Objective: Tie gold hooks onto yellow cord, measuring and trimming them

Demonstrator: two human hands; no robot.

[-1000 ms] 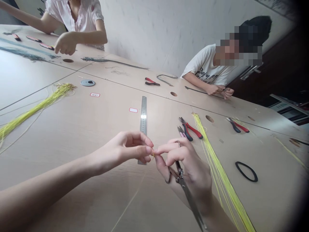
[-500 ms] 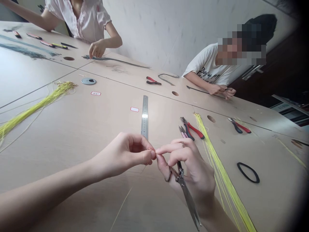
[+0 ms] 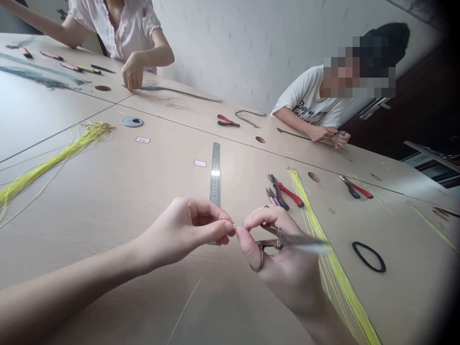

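My left hand point(image 3: 196, 225) is closed, with thumb and forefinger pinching a small orange-gold piece point(image 3: 234, 225) too small to identify. A thin pale-yellow cord point(image 3: 187, 304) trails below these fingertips over the table. Close by on the right is my right hand point(image 3: 287, 268), its fingers curled round small scissors point(image 3: 278, 238). One finger loop sits on the thumb, and the blades point right, away from the left hand. The right thumb tip is at the gold piece; whether it touches is unclear. Behind and partly under the left fingers lies a steel ruler point(image 3: 215, 172).
Yellow cord bundles lie at left point(image 3: 53, 163) and right point(image 3: 323, 235). Red-handled pliers point(image 3: 287, 194), a black ring point(image 3: 369, 257), small labels point(image 3: 200, 163) and a grey disc point(image 3: 132, 121) are on the table point(image 3: 108, 206). Two people work with dark cords across it.
The scissors have swung from pointing down to pointing right. My right hand has turned and its fingertips have drawn slightly away from the left ones. The far person's hand has shifted left.
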